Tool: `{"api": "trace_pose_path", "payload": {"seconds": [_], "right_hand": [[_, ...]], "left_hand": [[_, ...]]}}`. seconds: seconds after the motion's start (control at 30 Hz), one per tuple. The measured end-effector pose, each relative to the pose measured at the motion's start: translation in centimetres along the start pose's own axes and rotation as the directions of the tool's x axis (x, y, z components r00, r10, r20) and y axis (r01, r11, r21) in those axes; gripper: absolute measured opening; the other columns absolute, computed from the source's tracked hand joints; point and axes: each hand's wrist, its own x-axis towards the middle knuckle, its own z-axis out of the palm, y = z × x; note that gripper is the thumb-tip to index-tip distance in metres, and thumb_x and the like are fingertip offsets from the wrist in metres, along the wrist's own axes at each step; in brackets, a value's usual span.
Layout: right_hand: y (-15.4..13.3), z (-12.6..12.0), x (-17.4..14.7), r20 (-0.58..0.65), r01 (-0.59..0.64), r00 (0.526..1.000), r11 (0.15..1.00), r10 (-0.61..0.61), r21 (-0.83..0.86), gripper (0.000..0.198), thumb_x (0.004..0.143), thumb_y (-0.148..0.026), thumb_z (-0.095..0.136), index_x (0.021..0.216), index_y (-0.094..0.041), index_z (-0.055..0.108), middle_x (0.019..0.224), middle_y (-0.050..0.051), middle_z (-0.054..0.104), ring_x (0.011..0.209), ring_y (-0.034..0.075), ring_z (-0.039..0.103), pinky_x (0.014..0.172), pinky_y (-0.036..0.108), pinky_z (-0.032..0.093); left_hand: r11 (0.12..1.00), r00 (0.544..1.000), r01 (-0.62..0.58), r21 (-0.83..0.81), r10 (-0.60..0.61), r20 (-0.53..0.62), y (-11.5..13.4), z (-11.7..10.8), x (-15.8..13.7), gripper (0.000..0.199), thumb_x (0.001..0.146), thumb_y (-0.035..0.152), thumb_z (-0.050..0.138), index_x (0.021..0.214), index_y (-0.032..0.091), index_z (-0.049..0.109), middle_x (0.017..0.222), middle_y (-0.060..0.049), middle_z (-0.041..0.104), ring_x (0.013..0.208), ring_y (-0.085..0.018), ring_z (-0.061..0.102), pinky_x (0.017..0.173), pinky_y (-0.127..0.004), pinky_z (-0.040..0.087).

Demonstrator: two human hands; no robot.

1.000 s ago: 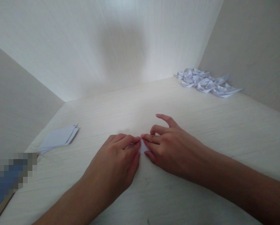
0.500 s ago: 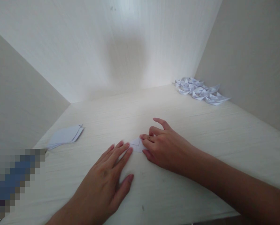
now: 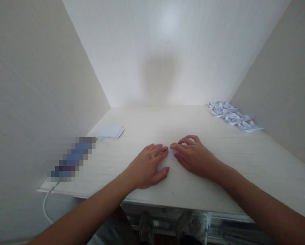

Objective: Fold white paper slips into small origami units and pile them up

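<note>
A small folded piece of white paper (image 3: 170,150) lies on the table between my two hands, mostly hidden by the fingertips. My left hand (image 3: 148,165) rests palm down to its left, fingers stretched out onto the paper's edge and thumb spread away. From the right, my right hand (image 3: 197,156) touches the paper with its fingertips. Its fingers are bent but apart, and a gap shows between thumb and fingers.
A stack of white paper sheets (image 3: 110,131) lies at the left. Folded paper boats (image 3: 232,117) are heaped along the right wall. A pixelated blue object (image 3: 74,158) with a white cable (image 3: 44,204) sits at the left edge. Walls enclose the white table (image 3: 208,194) on three sides.
The view has tilted and pulled back, so the table's front edge and feet below now show. My hands have come closer together over the paper, covering more of it.
</note>
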Motion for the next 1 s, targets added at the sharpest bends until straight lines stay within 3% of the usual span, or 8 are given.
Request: {"api": "trace_pose_path", "payload": {"seconds": [0.17, 0.27, 0.37, 0.67, 0.77, 0.87, 0.93, 1.0], "right_hand": [[-0.6, -0.2, 0.4, -0.005, -0.120, 0.992, 0.947, 0.127, 0.298, 0.031, 0.095, -0.017, 0.060, 0.124, -0.018, 0.071, 0.116, 0.011, 0.075, 0.113, 0.024, 0.065, 0.103, 0.045, 0.045], [-0.9, -0.1, 0.7, -0.033, -0.337, 0.921, 0.836, 0.389, 0.433, 0.031, 0.091, -0.018, 0.068, 0.122, -0.016, 0.070, 0.120, 0.013, 0.075, 0.112, 0.022, 0.068, 0.100, 0.040, 0.051], [-1.1, 0.1, 0.9, -0.024, -0.442, 0.862, 0.773, 0.506, 0.454, 0.027, 0.092, -0.024, 0.071, 0.116, -0.013, 0.069, 0.106, 0.013, 0.078, 0.093, 0.019, 0.072, 0.084, 0.033, 0.056], [-2.7, 0.2, 1.6, 0.110, -0.563, 0.800, 0.673, 0.590, 0.480, 0.034, 0.083, -0.022, 0.079, 0.115, -0.013, 0.071, 0.087, 0.006, 0.075, 0.076, 0.015, 0.070, 0.071, 0.027, 0.054], [-3.3, 0.0, 1.7, 0.147, -0.600, 0.760, 0.596, 0.633, 0.534, 0.032, 0.082, -0.015, 0.077, 0.113, -0.014, 0.072, 0.085, 0.004, 0.075, 0.076, 0.016, 0.069, 0.073, 0.030, 0.055], [-3.7, 0.2, 1.4, 0.126, -0.603, 0.746, 0.582, 0.654, 0.546, 0.029, 0.080, -0.017, 0.077, 0.109, -0.018, 0.073, 0.085, 0.003, 0.075, 0.077, 0.019, 0.071, 0.076, 0.033, 0.058], [-4.0, 0.4, 1.0, 0.082, -0.607, 0.737, 0.605, 0.671, 0.515, 0.026, 0.080, -0.023, 0.078, 0.105, -0.020, 0.074, 0.091, 0.005, 0.077, 0.082, 0.022, 0.072, 0.075, 0.036, 0.059], [-4.2, 0.7, 0.7, 0.024, -0.597, 0.740, 0.639, 0.672, 0.485, 0.020, 0.080, -0.025, 0.077, 0.099, -0.023, 0.074, 0.095, 0.006, 0.077, 0.087, 0.025, 0.073, 0.075, 0.038, 0.060]], "left_hand": [[0.999, 0.998, -0.031, -0.028, 0.029, -0.061, 0.2, -0.5, -0.2, 0.039, 0.093, 0.038, 0.061, 0.123, 0.014, 0.068, 0.125, -0.015, 0.068, 0.114, -0.029, 0.063, 0.106, -0.048, 0.051], [0.998, 0.997, -0.053, -0.017, 0.052, -0.060, 0.1, -0.4, -0.3, 0.038, 0.092, 0.038, 0.063, 0.122, 0.014, 0.069, 0.132, -0.017, 0.066, 0.123, -0.030, 0.061, 0.108, -0.049, 0.049], [0.999, 0.997, -0.051, -0.013, 0.050, -0.060, -0.2, 0.0, -0.3, 0.044, 0.093, 0.038, 0.063, 0.129, 0.013, 0.066, 0.146, -0.019, 0.060, 0.139, -0.031, 0.054, 0.116, -0.051, 0.044], [0.998, 0.999, 0.021, 0.061, -0.019, -0.040, 1.9, 0.2, -1.3, 0.042, 0.098, 0.028, 0.054, 0.134, 0.009, 0.063, 0.142, -0.019, 0.063, 0.131, -0.032, 0.060, 0.113, -0.052, 0.049], [0.989, 0.992, -0.022, 0.146, 0.040, -0.123, 2.2, 0.4, -2.6, 0.046, 0.097, 0.030, 0.054, 0.135, 0.007, 0.061, 0.138, -0.021, 0.066, 0.126, -0.036, 0.064, 0.107, -0.055, 0.054], [0.976, 0.980, -0.097, 0.197, 0.128, -0.150, 1.5, 1.4, -3.8, 0.050, 0.097, 0.043, 0.054, 0.135, 0.010, 0.061, 0.137, -0.018, 0.068, 0.126, -0.033, 0.065, 0.104, -0.046, 0.058], [0.964, 0.952, -0.113, 0.241, 0.175, -0.253, 1.0, 2.5, -4.5, 0.046, 0.102, 0.043, 0.048, 0.133, 0.012, 0.063, 0.136, -0.014, 0.070, 0.129, -0.030, 0.064, 0.110, -0.042, 0.053], [0.957, 0.947, -0.079, 0.279, 0.160, -0.279, 0.9, 3.5, -5.1, 0.036, 0.103, 0.026, 0.046, 0.134, 0.017, 0.062, 0.140, -0.008, 0.068, 0.135, -0.026, 0.059, 0.122, -0.040, 0.041]]}}
